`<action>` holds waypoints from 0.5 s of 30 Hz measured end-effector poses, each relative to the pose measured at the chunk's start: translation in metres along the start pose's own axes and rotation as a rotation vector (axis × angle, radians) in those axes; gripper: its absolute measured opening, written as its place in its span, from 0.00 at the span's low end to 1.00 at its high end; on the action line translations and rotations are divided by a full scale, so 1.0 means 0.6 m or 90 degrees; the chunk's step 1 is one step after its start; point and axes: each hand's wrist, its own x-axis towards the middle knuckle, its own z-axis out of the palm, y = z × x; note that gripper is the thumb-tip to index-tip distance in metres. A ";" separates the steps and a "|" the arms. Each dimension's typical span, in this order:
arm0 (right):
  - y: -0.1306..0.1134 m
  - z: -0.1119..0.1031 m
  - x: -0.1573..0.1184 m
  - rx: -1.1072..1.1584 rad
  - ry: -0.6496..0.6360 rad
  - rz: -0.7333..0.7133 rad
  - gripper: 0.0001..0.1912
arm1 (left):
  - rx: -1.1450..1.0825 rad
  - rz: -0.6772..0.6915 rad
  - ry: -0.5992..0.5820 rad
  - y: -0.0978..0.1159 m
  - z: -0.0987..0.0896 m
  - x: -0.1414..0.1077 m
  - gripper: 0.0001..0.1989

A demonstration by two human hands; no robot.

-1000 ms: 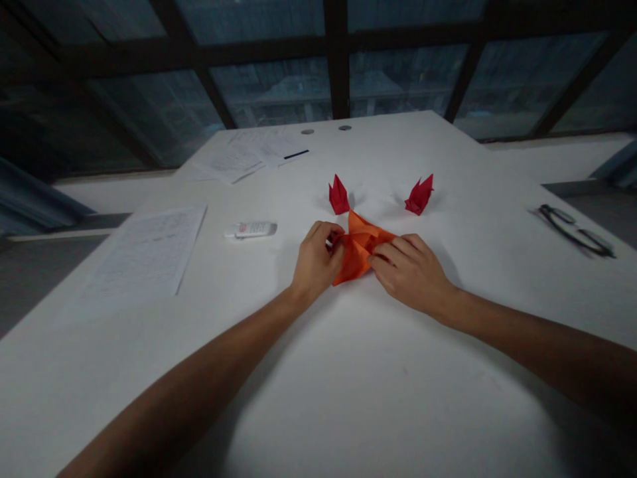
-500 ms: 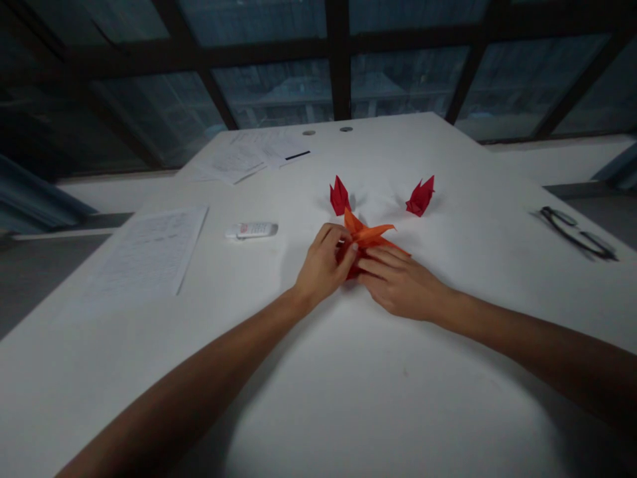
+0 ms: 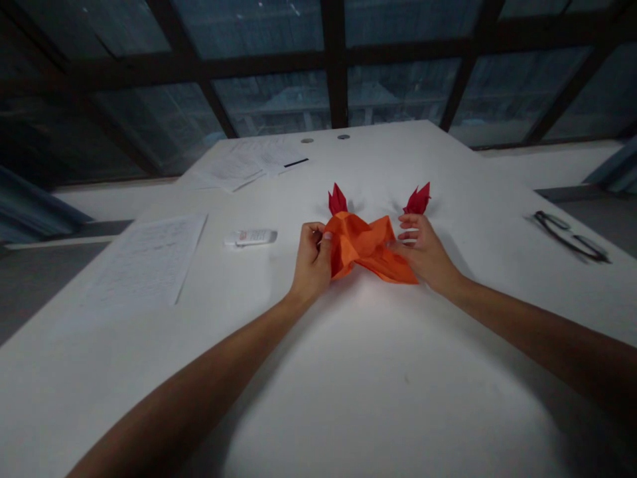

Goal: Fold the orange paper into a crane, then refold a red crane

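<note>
Orange origami paper (image 3: 365, 245), one piece: creased, buckled into raised folds, a pointed corner at its lower right. Location: just right of the frame's centre, between both hands, over the white table (image 3: 318, 392). Contact with the tabletop: cannot tell.

Left hand (image 3: 313, 259), bare: thumb pressed flat on the near face of the paper's left edge, fingers curled behind; closed firmly on that edge.

Right hand (image 3: 423, 252), bare: at the paper's right side, fingers loosely spread and partly raised, thumb side at the edge. Pinching or merely touching: cannot tell, owing to blur.

Red origami figures, two, both pointed at the top. First figure (image 3: 337, 198): upright, directly behind the paper, base hidden by it. Second figure (image 3: 418, 199): tilted, just above the right hand's fingers in the frame.

White labelled tube (image 3: 250, 238): left of the left hand, lettering unreadable.

Written sheet (image 3: 144, 259): left of frame. Loose papers (image 3: 233, 161): upper left, overlapping; thin black stick (image 3: 296, 162) at their right end.

Dark-framed eyeglasses (image 3: 570, 236): right of frame, well apart from the hands.

Paned window (image 3: 271, 99): across the top.
</note>
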 end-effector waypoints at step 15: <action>-0.025 -0.004 0.016 0.247 -0.141 0.160 0.16 | 0.104 -0.048 0.078 -0.014 -0.022 0.013 0.08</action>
